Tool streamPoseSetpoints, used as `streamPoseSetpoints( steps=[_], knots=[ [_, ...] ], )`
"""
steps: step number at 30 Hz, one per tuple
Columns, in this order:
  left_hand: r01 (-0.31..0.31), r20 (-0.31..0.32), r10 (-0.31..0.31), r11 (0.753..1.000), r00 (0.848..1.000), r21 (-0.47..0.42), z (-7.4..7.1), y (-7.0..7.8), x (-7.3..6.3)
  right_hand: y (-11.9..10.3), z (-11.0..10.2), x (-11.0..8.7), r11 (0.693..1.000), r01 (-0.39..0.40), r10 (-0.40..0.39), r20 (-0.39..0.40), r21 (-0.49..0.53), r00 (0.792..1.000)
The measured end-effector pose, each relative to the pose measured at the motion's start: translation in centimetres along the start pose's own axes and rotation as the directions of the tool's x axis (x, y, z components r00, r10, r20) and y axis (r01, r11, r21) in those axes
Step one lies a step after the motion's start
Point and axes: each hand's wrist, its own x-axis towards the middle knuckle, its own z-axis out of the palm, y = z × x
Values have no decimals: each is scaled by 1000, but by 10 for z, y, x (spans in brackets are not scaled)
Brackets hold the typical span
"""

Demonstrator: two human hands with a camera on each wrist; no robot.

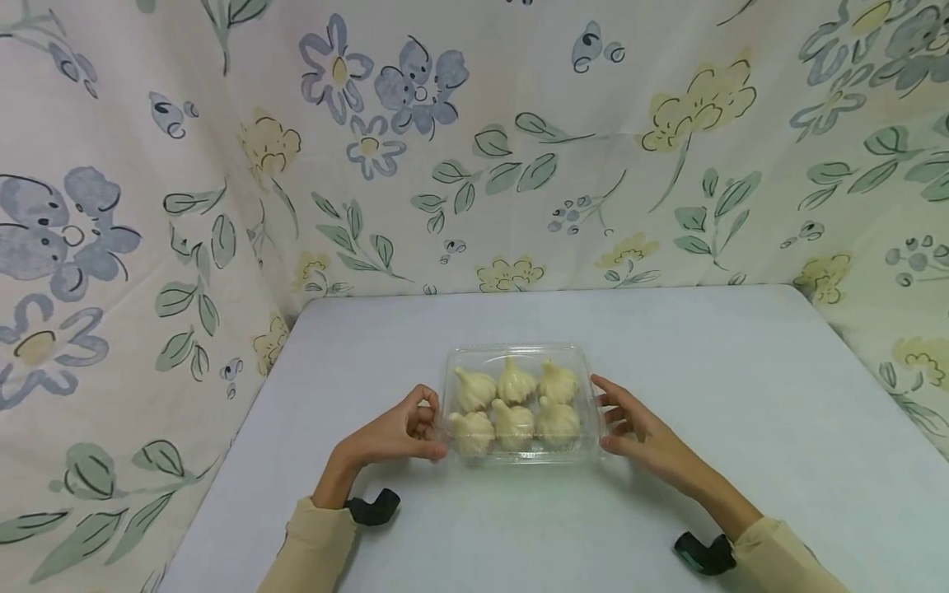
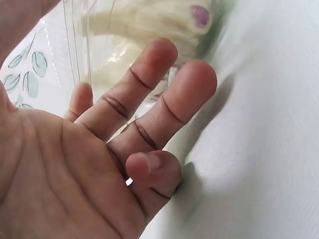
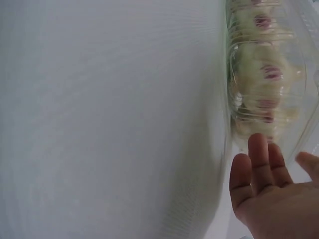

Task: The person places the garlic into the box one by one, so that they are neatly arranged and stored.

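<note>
A clear plastic clamshell box (image 1: 519, 350) lies on the white table, its lid over the contents. Inside it, several cream-coloured garlic bulbs (image 1: 515, 422) are set in two rows, and purple marks show on them in the wrist views. At the box's left side is my left hand (image 1: 404, 428), thumb and index finger close to the edge; the other fingers are loosely bent around nothing. My right hand (image 1: 643, 432) is at the right side, fingers extended and fingertips by the wall. Whether either hand's fingertips touch the plastic is hard to tell.
The white tabletop (image 1: 704, 346) extends around the box. Floral cloth (image 1: 474, 165) hangs behind the table and at both sides. A black wrist mount (image 1: 374, 506) is on the left wrist, another black mount (image 1: 704, 553) on the right, next to beige sleeves (image 1: 315, 543).
</note>
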Motion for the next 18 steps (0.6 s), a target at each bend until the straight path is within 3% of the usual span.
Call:
streamPoseSetpoints(
  steps=[5, 8, 13, 18],
  knots=[
    [67, 9, -66, 998, 998, -11, 0, -1, 0, 3, -1, -2, 996, -10, 5, 50, 92, 999],
    [88, 17, -88, 996, 996, 19, 0, -2, 0, 5, -3, -3, 987, -15, -4, 119, 157, 993],
    [22, 84, -25, 999, 996, 30, 0, -4, 1, 4, -5, -5, 974, -75, 19, 250, 214, 968],
    [-45, 115, 47, 999, 992, -22, 1, -6, 2, 1, -4, -5, 967, -98, 33, 265, 237, 964]
  ],
)
